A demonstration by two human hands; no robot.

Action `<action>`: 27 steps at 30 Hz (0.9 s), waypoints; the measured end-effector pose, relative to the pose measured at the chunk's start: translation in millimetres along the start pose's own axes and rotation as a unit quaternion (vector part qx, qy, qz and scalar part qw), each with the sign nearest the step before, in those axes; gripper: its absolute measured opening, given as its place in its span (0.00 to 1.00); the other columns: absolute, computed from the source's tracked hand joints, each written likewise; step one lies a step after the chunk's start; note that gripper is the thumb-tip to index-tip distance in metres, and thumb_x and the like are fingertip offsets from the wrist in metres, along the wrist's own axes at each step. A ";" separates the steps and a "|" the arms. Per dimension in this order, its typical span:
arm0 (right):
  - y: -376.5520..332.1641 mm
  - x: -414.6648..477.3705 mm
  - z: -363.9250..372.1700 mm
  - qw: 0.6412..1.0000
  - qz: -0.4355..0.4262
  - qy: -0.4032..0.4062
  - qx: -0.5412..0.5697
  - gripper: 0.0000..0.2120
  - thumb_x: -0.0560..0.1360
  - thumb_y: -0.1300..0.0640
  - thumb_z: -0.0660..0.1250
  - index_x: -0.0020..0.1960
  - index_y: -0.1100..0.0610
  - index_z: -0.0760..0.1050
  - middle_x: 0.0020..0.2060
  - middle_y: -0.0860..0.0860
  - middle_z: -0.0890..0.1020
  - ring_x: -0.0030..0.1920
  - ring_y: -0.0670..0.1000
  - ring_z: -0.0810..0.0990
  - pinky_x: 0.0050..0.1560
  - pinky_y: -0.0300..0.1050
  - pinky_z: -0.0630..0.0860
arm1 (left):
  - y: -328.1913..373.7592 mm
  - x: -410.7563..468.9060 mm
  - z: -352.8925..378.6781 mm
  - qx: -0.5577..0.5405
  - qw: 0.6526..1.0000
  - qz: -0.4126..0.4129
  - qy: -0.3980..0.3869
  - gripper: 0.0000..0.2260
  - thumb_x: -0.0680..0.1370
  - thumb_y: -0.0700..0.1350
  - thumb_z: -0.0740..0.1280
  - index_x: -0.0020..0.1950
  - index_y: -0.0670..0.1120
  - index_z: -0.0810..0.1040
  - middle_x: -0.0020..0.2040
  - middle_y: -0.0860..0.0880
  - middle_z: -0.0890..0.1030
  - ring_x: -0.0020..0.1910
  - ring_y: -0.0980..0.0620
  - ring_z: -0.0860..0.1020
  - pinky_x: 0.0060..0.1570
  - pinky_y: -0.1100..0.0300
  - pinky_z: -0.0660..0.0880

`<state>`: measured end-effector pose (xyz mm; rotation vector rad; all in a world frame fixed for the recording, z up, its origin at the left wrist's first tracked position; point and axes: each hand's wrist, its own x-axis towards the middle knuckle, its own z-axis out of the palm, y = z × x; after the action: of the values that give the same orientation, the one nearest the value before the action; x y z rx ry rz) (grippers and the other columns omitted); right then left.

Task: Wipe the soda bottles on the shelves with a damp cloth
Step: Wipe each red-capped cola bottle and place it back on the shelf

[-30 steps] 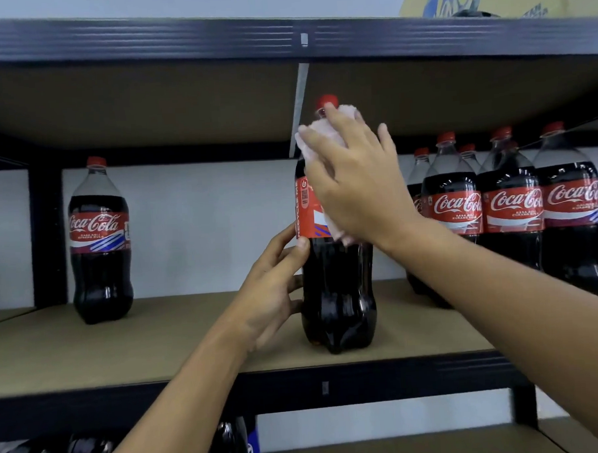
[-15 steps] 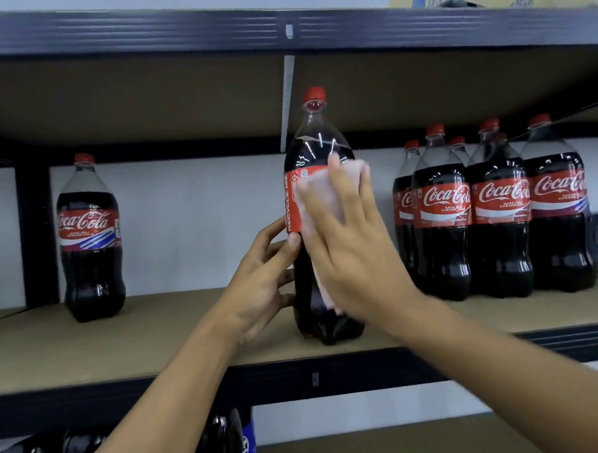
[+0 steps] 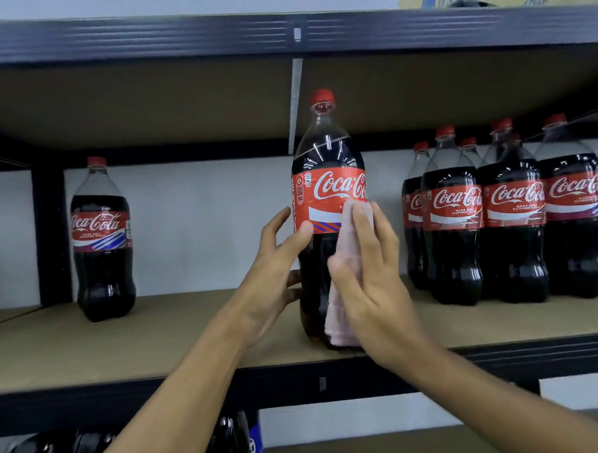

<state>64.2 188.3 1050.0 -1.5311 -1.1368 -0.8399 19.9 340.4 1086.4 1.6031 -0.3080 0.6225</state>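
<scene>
Shelf board (image 3: 124, 343): brown, flat, with a dark metal front rail.

- Centre bottle (image 3: 325, 156): stood upright on the shelf board, at its front edge and about midway along it.
  - A large clear plastic bottle filled with dark cola to the shoulder; the neck above is clear.
  - Red cap (image 3: 322, 97) screwed on.
  - Red label (image 3: 330, 197) wrapped round the upper body, with white script lettering, a white band and blue-purple stripes at its lower edge. The right part of the label is hidden by fingers and cloth.
  - Light glints are seen on the shoulder.
- Cloth (image 3: 345, 292): pale pink and folded, laid flat against the front right of the centre bottle from the label's lower edge down almost to the shelf board.
- Right hand (image 3: 372, 284): fingers held straight and together, pressed flat over the cloth, with the thumb laid along the cloth's left side.
- Left hand (image 3: 272, 279): wrapped round the bottle's left side. The thumb is pressed on the label's lower edge, and the fingers are curled behind, partly seen through the dark liquid.
- Lone bottle (image 3: 101, 241): same make, stood upright well back on the left end of the shelf board.
- Bottle group (image 3: 509, 217): several like bottles, red-capped, packed touching on the right end of the shelf board in at least two rows.
- Lower bottles (image 3: 60, 452): dark tops seen under the shelf board at the left; details too blurred to tell.
- Upper shelf (image 3: 145, 37): dark rail over the shelf board.
</scene>
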 end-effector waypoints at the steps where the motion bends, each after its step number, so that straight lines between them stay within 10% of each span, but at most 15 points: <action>1: 0.5 -4.2 -1.0 1.000 0.010 -0.007 0.014 0.29 0.82 0.40 0.54 0.78 0.30 0.43 0.75 0.26 0.43 0.75 0.26 0.48 0.63 0.20 0.61 | 1.8 2.6 2.6 0.034 0.999 0.015 0.009 0.38 0.67 0.74 0.72 0.74 0.71 0.62 0.64 0.54 0.82 0.62 0.49 0.82 0.67 0.44 0.77; 4: -3.8 10.3 -1.4 0.999 0.031 0.005 0.037 0.27 0.83 0.44 0.56 0.78 0.33 0.47 0.73 0.28 0.48 0.71 0.22 0.49 0.59 0.16 0.58 | 5.2 7.9 6.2 0.113 0.992 0.040 0.034 0.43 0.67 0.77 0.68 0.78 0.67 0.56 0.62 0.56 0.81 0.59 0.57 0.81 0.66 0.52 0.75; 9: -17.9 93.1 -12.4 0.995 0.012 0.076 0.056 0.25 0.85 0.46 0.59 0.80 0.45 0.60 0.79 0.46 0.59 0.78 0.42 0.60 0.78 0.51 0.63 | 5.3 14.4 5.5 0.044 0.997 0.046 0.051 0.30 0.77 0.65 0.66 0.77 0.64 0.59 0.59 0.55 0.83 0.53 0.56 0.85 0.64 0.45 0.78; 13: -26.9 128.4 -15.2 0.994 0.003 0.077 0.079 0.14 0.84 0.46 0.58 0.69 0.37 0.72 0.74 0.45 0.63 0.68 0.39 0.71 0.71 0.49 0.73 | 11.3 13.0 13.4 0.033 0.995 0.072 0.063 0.26 0.78 0.67 0.60 0.74 0.63 0.58 0.60 0.54 0.80 0.50 0.60 0.85 0.61 0.51 0.80; 18: -8.2 53.1 -0.9 0.997 -0.056 0.046 0.005 0.24 0.87 0.45 0.52 0.81 0.37 0.51 0.79 0.36 0.49 0.77 0.32 0.52 0.71 0.28 0.60 | 8.3 9.9 11.3 0.055 0.994 0.069 0.062 0.22 0.74 0.71 0.65 0.64 0.68 0.63 0.60 0.51 0.82 0.55 0.56 0.85 0.64 0.47 0.79; 22: 8.7 -1.0 3.2 0.989 -0.054 0.016 -0.140 0.27 0.84 0.38 0.44 0.77 0.29 0.33 0.77 0.27 0.38 0.80 0.38 0.35 0.81 0.52 0.41 | 9.3 8.9 8.8 0.066 0.994 0.076 0.044 0.28 0.73 0.70 0.63 0.69 0.63 0.62 0.61 0.52 0.81 0.55 0.59 0.84 0.60 0.54 0.81; 27: -6.3 43.6 2.6 0.997 -0.039 0.056 -0.030 0.24 0.87 0.47 0.49 0.81 0.39 0.46 0.77 0.31 0.48 0.79 0.35 0.43 0.79 0.40 0.47 | 10.2 7.4 9.5 0.048 0.995 0.077 0.048 0.30 0.73 0.68 0.62 0.72 0.61 0.64 0.58 0.57 0.84 0.55 0.60 0.84 0.60 0.55 0.79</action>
<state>71.8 201.8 1091.3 -1.4773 -1.1030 -1.0073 22.5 330.9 1098.7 1.6455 -0.3377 0.8406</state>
